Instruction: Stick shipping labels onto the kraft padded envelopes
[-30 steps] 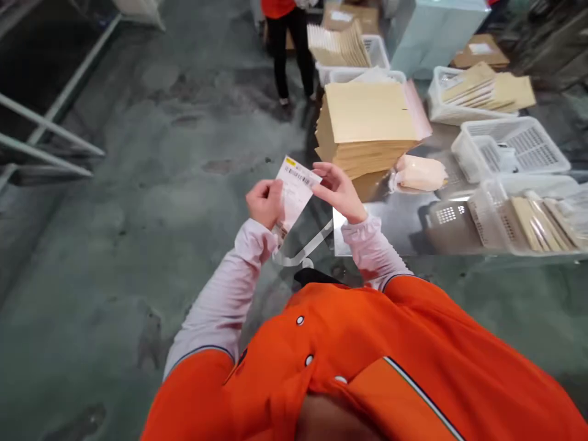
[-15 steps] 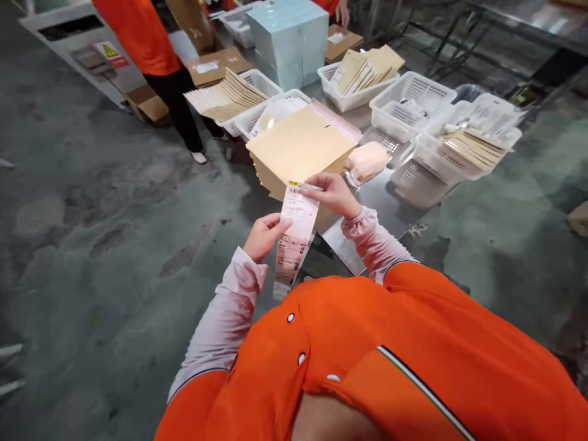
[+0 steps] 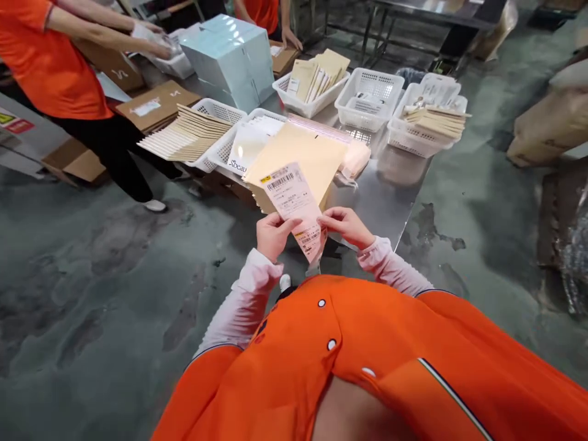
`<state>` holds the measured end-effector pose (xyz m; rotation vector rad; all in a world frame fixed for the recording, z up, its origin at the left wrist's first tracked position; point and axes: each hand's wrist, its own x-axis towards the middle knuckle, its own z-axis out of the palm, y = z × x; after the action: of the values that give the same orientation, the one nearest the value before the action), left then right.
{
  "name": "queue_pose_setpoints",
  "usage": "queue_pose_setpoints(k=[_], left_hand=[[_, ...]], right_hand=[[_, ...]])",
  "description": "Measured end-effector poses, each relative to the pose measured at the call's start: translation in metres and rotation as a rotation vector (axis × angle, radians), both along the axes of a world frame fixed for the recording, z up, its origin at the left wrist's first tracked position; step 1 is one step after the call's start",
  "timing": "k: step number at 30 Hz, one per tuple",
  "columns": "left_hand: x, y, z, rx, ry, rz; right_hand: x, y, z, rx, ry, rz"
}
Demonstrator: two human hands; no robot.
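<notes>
A strip of shipping labels with a barcode and printed lines is stretched between my hands, its upper end overlapping a stack of tan padded envelopes. My left hand pinches the strip's left edge between thumb and fingers. On the opposite edge, at about the same height, my right hand pinches it too. Below my fingers the strip narrows and bends toward my orange shirt. Just right of the envelope stack lies a pinkish wrapped packet.
White baskets hold envelopes, small packets and more mailers along the metal table. Fanned envelopes lie at the left basket. A pale blue box stack stands behind. Two co-workers in orange work at the far side.
My right hand has moved from the strip's top end down its right edge, so the upper label now stands free above both hands. The view has swung to the right.
</notes>
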<state>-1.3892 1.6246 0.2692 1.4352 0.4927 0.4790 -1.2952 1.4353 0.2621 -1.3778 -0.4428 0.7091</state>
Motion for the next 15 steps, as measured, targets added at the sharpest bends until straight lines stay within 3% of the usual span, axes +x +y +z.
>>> queue_pose_setpoints(k=[3, 8, 13, 15], left_hand=[[-0.002, 0.038, -0.003, -0.043, 0.023, -0.145], [-0.031, 0.078, -0.012, -0.119, 0.065, -0.221], [-0.064, 0.102, -0.041, -0.131, 0.026, -0.320], [-0.071, 0.117, -0.053, -0.113, -0.017, -0.282]], right_hand=[[-0.015, 0.020, 0.001, 0.002, 0.020, -0.125], [-0.064, 0.071, -0.003, -0.091, -0.052, -0.121], [-0.106, 0.105, -0.011, -0.228, -0.066, -0.139], [-0.112, 0.110, -0.010, -0.311, -0.033, -0.096]])
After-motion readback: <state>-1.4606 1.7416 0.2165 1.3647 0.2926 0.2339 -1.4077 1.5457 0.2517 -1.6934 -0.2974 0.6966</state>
